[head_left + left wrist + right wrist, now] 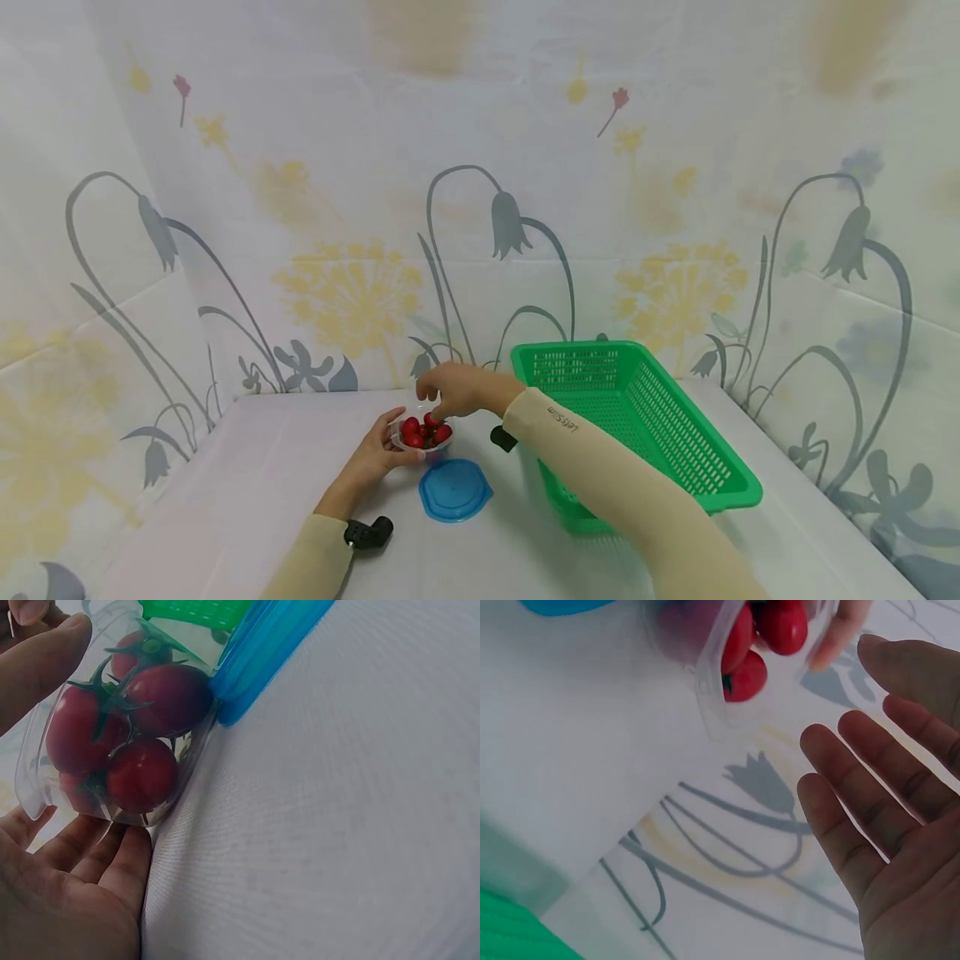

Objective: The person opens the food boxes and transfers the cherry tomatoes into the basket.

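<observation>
My left hand [373,454] holds a clear plastic container [399,435]. In the left wrist view its fingers [97,851] lie along one side and the thumb [45,671] by the rim. Several small red tomatoes [413,433] fill the container, some with green stems. Above it hovers my right hand [463,389], fingertips bent down near the top tomatoes in the head view. In the right wrist view the right hand [900,795] has its fingers apart, with nothing visible between them. A blue lid [454,491] lies on the table just in front of the container.
To the right stands a large green plastic basket [675,429], partly hidden behind my right forearm. A white cloth covers the table [300,433], and a flower-printed sheet [480,208] hangs behind and at both sides.
</observation>
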The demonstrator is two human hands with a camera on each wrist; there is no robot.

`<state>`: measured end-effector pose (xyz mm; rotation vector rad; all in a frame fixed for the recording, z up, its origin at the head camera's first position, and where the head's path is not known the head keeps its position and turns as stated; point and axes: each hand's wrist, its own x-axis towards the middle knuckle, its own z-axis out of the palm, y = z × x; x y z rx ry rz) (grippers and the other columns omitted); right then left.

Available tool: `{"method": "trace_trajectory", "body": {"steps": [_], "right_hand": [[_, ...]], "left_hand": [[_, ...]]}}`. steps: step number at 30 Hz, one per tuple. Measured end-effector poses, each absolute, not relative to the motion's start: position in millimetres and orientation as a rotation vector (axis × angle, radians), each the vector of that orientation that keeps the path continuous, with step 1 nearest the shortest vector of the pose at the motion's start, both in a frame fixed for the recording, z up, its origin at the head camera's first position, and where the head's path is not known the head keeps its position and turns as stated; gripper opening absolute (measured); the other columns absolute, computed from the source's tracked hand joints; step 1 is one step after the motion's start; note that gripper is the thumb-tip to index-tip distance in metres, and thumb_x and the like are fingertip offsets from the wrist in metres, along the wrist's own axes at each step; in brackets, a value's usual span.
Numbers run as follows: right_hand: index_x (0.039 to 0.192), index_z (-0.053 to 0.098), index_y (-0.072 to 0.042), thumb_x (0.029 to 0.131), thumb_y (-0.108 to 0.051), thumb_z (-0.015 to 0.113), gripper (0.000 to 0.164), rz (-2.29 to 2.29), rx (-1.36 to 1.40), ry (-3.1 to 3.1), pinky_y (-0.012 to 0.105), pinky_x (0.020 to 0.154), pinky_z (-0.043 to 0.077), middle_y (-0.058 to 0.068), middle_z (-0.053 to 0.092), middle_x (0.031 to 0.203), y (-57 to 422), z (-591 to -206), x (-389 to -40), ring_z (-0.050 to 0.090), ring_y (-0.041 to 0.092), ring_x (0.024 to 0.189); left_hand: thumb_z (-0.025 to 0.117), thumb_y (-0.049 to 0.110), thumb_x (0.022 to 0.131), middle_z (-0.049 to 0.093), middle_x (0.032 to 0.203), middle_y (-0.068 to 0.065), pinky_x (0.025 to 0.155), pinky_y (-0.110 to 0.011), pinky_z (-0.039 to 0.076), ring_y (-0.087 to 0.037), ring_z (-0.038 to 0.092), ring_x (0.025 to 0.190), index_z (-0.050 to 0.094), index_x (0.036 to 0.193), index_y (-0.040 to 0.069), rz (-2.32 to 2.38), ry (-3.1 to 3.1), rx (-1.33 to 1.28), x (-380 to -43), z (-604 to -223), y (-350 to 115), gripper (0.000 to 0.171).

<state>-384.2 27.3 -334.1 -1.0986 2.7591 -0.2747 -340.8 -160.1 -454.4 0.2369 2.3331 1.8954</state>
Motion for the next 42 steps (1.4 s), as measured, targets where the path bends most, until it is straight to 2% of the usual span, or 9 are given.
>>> {"method": "trace_trajectory", "body": {"steps": [6,13,20,29,37,42], "right_hand": [[0.111,0.066,-0.016,0.086,-0.013,0.071,0.025,-0.289,-1.139,2.68,0.02,0.068,0.052,0.0,0.063,0.107,14,-349,-381,0.056,0.011,0.09],[0.109,0.07,-0.015,0.083,-0.003,0.07,0.028,-0.36,-1.194,2.568,0.018,0.068,0.051,-0.007,0.064,0.096,10,-363,-383,0.057,0.007,0.083],[0.103,0.072,-0.016,0.082,-0.005,0.073,0.023,-0.377,-1.232,2.506,0.018,0.067,0.051,-0.008,0.064,0.091,6,-369,-386,0.057,0.008,0.081],[0.102,0.072,-0.018,0.083,-0.01,0.074,0.02,-0.271,-1.322,2.505,0.017,0.068,0.048,-0.009,0.061,0.086,1,-375,-390,0.055,0.007,0.079],[0.108,0.067,-0.015,0.081,-0.005,0.074,0.029,-0.353,-1.252,2.515,0.017,0.068,0.049,-0.009,0.061,0.088,4,-378,-391,0.056,0.007,0.08],[0.111,0.064,-0.014,0.08,-0.004,0.072,0.033,-0.385,-1.247,2.541,0.018,0.068,0.049,-0.009,0.059,0.091,4,-381,-393,0.055,0.008,0.083]], "left_hand": [[0.08,0.017,0.078,0.04,0.145,-0.02,0.105,-0.05,0.036,-0.039,0.042,0.13,0.029,0.147,0.014,1.903,2.327,0.257,-340,-456,-161,0.086],[0.079,0.014,0.078,0.047,0.14,-0.018,0.099,-0.043,0.045,-0.034,0.051,0.122,0.03,0.146,0.011,1.945,2.28,0.342,-339,-456,-160,0.084],[0.08,0.012,0.076,0.046,0.143,-0.014,0.103,-0.046,0.04,-0.031,0.051,0.124,0.03,0.146,0.014,1.971,2.247,0.313,-340,-457,-161,0.086],[0.082,0.015,0.074,0.042,0.145,-0.016,0.109,-0.053,0.029,-0.033,0.044,0.129,0.031,0.146,0.015,1.953,2.29,0.261,-340,-455,-161,0.088],[0.08,0.012,0.076,0.041,0.144,-0.019,0.108,-0.054,0.029,-0.036,0.043,0.129,0.033,0.145,0.014,1.947,2.303,0.295,-340,-456,-161,0.084],[0.082,0.014,0.075,0.037,0.148,-0.017,0.108,-0.054,0.029,-0.036,0.042,0.13,0.033,0.146,0.015,1.947,2.301,0.277,-340,-455,-163,0.087]]}}
